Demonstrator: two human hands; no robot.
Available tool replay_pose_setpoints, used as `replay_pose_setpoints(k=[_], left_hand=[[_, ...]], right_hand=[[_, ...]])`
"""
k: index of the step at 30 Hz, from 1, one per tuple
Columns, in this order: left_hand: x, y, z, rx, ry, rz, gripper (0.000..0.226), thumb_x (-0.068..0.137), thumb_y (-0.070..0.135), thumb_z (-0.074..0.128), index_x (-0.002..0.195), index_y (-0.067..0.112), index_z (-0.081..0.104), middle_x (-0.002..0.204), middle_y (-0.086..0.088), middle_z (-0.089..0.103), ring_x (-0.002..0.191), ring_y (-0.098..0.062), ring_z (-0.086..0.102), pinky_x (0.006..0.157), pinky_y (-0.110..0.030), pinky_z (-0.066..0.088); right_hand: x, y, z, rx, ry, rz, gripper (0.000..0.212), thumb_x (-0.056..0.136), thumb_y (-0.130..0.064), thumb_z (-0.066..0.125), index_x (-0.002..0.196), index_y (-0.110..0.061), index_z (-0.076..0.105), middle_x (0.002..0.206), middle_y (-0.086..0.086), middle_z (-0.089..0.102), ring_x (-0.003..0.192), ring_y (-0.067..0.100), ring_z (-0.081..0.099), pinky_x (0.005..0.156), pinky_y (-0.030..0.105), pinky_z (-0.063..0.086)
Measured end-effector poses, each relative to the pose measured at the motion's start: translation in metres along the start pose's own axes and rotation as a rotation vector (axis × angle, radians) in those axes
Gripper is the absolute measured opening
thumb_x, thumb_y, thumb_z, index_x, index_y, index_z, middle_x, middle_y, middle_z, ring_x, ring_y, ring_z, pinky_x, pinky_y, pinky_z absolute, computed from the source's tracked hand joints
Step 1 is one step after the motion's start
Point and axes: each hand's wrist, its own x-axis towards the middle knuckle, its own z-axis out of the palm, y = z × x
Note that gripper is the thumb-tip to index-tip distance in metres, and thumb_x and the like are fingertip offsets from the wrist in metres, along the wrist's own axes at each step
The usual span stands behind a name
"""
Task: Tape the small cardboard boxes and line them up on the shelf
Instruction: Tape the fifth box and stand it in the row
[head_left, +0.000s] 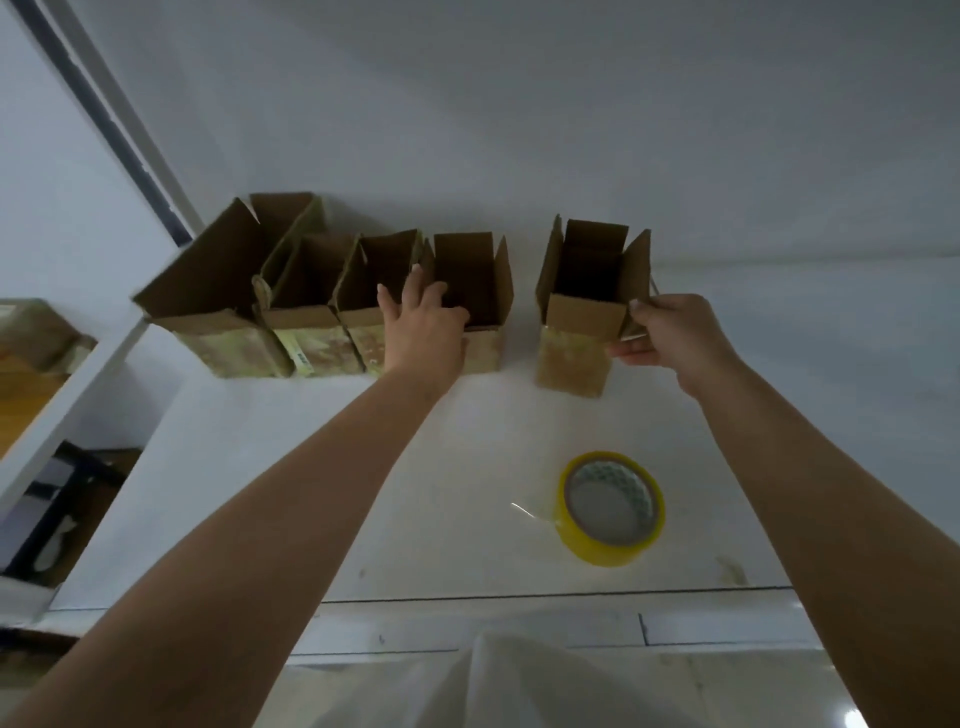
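Already four open-topped boxes (332, 306) are lined against the wall on the white shelf (467, 467); a fifth box (584, 317), apart, is pinched at its flap by the right hand (670, 338). The left hand (423, 327), fingers spread, is pressed on the fourth. A tape roll (612, 506) lies nearby, unobstructing.

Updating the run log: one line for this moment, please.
left hand: open on row-end box | right hand: holds separate box flap | tape roll: idle
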Motion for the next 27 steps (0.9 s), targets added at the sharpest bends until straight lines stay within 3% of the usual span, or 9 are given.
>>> replay_pose_setpoints(k=[3,7,13,20,23,27], left_hand=[[0.002,0.0,0.002,0.008,0.026,-0.022,0.027,0.096,0.022,0.057,0.119,0.031,0.068,0.153,-0.006,0.037,0.149,-0.034,0.007,0.115,-0.063,-0.002],[0.006,-0.001,0.0,-0.038,0.027,-0.045,0.028,0.097,0.024,0.054,0.117,0.038,0.068,0.153,-0.001,0.038,0.148,-0.033,0.009,0.118,-0.061,-0.003],[0.008,0.002,-0.001,-0.063,0.013,-0.07,0.028,0.098,0.026,0.053,0.117,0.039,0.068,0.153,0.001,0.039,0.148,-0.033,0.01,0.118,-0.06,-0.001],[0.002,-0.002,-0.004,-0.067,-0.021,-0.035,0.034,0.096,0.025,0.057,0.128,0.034,0.062,0.153,-0.004,0.038,0.149,-0.032,0.008,0.117,-0.06,0.001],[-0.002,0.0,-0.011,-0.116,0.024,0.001,0.037,0.096,0.025,0.056,0.133,0.029,0.058,0.151,-0.005,0.04,0.149,-0.03,0.01,0.117,-0.059,0.001],[-0.013,0.018,-0.022,-0.218,0.132,0.114,0.033,0.096,0.027,0.054,0.128,0.026,0.063,0.146,-0.004,0.046,0.147,-0.029,0.017,0.119,-0.057,0.006]], right_hand=[[0.014,-0.007,0.006,0.007,-0.067,0.008,0.028,0.103,-0.021,0.047,0.117,0.0,0.058,0.104,0.02,0.067,0.073,0.027,0.074,0.067,0.035,0.06],[0.026,-0.015,0.018,0.06,-0.158,0.03,0.03,0.106,-0.027,0.04,0.112,-0.003,0.056,0.104,0.02,0.065,0.076,0.029,0.073,0.07,0.036,0.06],[0.038,-0.011,0.03,0.003,-0.171,-0.016,0.046,0.105,-0.036,0.038,0.133,-0.001,0.05,0.116,0.02,0.063,0.081,0.026,0.073,0.079,0.038,0.059],[0.029,0.0,0.023,0.112,-0.146,-0.021,0.08,0.095,-0.067,0.023,0.139,-0.003,0.045,0.119,0.013,0.061,0.086,0.027,0.073,0.075,0.034,0.058],[0.016,0.002,0.018,0.018,-0.076,-0.063,0.075,0.097,-0.063,0.028,0.133,-0.002,0.052,0.117,0.013,0.061,0.084,0.027,0.071,0.08,0.038,0.057],[-0.012,0.017,0.008,-0.232,0.013,-0.2,0.056,0.102,-0.046,0.042,0.106,0.006,0.062,0.106,0.02,0.068,0.083,0.031,0.071,0.09,0.05,0.052]])
